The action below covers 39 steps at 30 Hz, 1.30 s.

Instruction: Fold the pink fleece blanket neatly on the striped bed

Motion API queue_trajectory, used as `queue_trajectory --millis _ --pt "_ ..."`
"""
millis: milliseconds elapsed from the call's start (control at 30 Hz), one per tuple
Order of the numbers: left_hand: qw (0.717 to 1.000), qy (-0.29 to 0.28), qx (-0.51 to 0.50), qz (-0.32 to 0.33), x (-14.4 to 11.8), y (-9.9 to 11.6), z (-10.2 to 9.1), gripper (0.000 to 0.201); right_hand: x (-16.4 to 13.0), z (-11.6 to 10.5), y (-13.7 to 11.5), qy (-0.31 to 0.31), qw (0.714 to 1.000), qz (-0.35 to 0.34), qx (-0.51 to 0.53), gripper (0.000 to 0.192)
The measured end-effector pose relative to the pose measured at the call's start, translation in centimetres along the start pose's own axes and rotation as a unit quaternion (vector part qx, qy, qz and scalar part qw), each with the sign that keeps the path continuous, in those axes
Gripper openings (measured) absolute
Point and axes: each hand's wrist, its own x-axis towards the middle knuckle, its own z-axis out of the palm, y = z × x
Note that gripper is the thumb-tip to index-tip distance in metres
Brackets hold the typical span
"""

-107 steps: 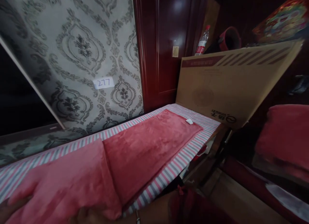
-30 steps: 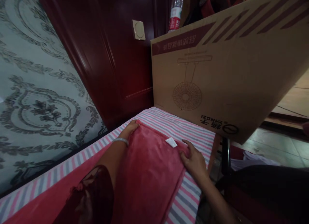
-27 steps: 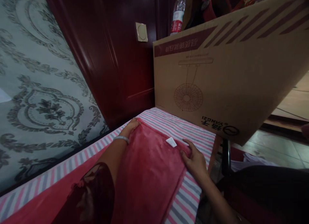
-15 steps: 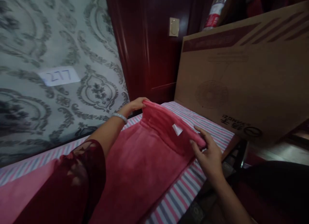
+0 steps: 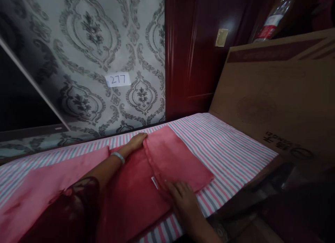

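A pink fleece cloth (image 5: 172, 162) lies on a surface covered in a pink, grey and white striped sheet (image 5: 225, 142). Its far end is folded back over itself, with a small white tag (image 5: 155, 182) showing at the fold's near edge. My left hand (image 5: 137, 140), with a silver bracelet on the wrist, holds the far corner of the folded end down on the cloth. My right hand (image 5: 183, 197) rests on the near corner of the fold, fingers on the fabric. A dark red lace sleeve covers my left upper arm.
A large cardboard box (image 5: 282, 96) printed with a fan drawing stands at the right end of the striped surface. A plastic bottle (image 5: 269, 25) sits behind it. Patterned wallpaper with a "277" label (image 5: 118, 80) and a dark red wooden door (image 5: 199, 51) back the surface.
Both hands took the cloth's far end, lifted it and carried it toward me, laying it folded over the cloth. The striped sheet near the box is now bare.
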Motion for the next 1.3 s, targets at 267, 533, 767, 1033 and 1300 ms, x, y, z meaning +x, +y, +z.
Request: queue_trajectory --millis 267,533,767,1033,1300 --pt "0.998 0.046 -0.031 0.03 0.6 -1.0 -1.6 0.028 3.1 -4.8 -1.7 0.009 0.999 0.019 0.032 0.059" --pt "0.995 0.019 -0.101 -0.018 -3.5 -4.3 -2.5 0.021 0.4 -0.1 -5.2 -0.046 0.998 -0.016 0.037 0.048" --pt "0.964 -0.003 -0.229 -0.138 -3.2 -5.0 -1.4 0.019 -0.1 -0.7 -4.5 -0.047 0.995 0.049 0.07 0.059" --pt "0.927 0.074 -0.291 -0.225 -1.8 -3.2 -1.2 0.033 2.2 -1.5 -5.9 0.015 0.998 -0.012 0.057 0.055" --pt "0.913 0.029 -0.261 -0.313 -3.9 -4.5 -0.8 0.029 0.4 0.9 -7.7 -0.056 0.996 -0.025 0.062 0.041"
